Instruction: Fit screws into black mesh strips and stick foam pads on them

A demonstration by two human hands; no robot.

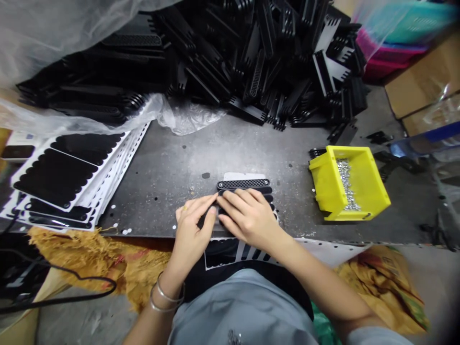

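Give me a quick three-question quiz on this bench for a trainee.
1. True or false: the right hand lies on a stack of black grilled parts.
2. Which hand has the metal bangles on its wrist?
3. What does the yellow plastic bin hold?
A. silver fasteners
B. coins
C. water

Key: 1. True. 2. The left hand. 3. A.
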